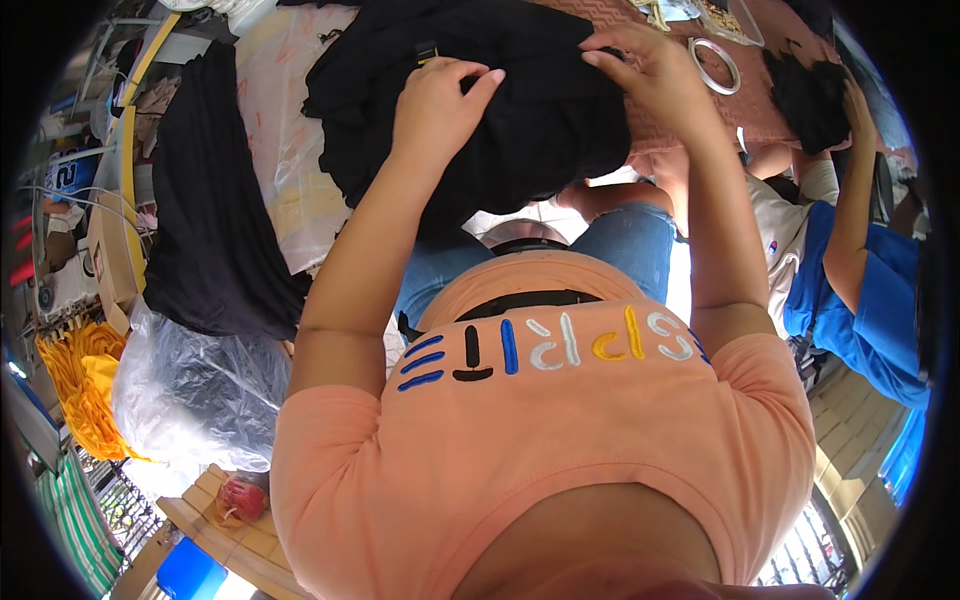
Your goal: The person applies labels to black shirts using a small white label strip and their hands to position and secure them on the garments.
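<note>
A black garment [520, 140] is spread over the table edge and hangs down over my lap. My left hand [440, 105] lies on its upper part, thumb and forefinger closed together on the fabric. Just beyond those fingers shows a small tag with a bit of yellow [427, 52]. My right hand [655, 75] is at the garment's far right side, with thumb and forefinger closing on the cloth there. The exact grip of both hands is partly lost against the black fabric.
Dark cloth [205, 200] drapes over the left side, beside a pale plastic-covered surface [290, 120]. Clear plastic [200, 390] and yellow fabric [85, 390] lie lower left. A white ring [735, 75] rests on the pinkish tablecloth [670, 125]. At right, another person's hand [858, 110] touches black cloth [805, 95].
</note>
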{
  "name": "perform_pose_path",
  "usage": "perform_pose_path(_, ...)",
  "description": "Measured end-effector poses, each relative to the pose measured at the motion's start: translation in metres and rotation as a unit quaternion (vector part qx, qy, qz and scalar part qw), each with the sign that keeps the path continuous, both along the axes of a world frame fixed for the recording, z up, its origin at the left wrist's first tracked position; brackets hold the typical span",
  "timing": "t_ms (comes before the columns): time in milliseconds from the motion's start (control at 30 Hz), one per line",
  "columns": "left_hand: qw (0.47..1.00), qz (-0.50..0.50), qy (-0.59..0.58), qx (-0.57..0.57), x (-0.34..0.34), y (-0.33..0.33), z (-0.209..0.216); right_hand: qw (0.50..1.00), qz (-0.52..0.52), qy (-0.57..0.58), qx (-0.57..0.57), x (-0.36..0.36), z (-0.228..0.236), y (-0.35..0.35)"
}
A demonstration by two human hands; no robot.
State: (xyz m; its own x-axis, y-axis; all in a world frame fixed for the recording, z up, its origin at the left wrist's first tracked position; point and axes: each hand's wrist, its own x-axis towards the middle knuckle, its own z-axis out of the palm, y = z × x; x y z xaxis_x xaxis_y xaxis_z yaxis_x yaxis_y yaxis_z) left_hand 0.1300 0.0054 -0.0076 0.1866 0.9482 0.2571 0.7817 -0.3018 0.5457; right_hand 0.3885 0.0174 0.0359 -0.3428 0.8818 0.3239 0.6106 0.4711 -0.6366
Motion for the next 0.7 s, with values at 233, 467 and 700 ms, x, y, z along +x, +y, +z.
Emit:
perform_pose_path(233,0.994,0.101,0.013,-0.048,0.042,0.019,-0.022,0.994,-0.037,0.012,0.105,-0.038,-0.032,0.006)
perform_pose_path(467,0.837,0.030,-0.494,-0.235,0.037,-0.002,-0.005,0.992,-0.042,0.110,0.051,-0.031,-0.025,-0.002)
perform_pose_path(700,0.815,0.056,-0.505,-0.279,0.033,-0.014,0.010,0.991,-0.011,0.098,0.090,-0.040,-0.020,-0.010)
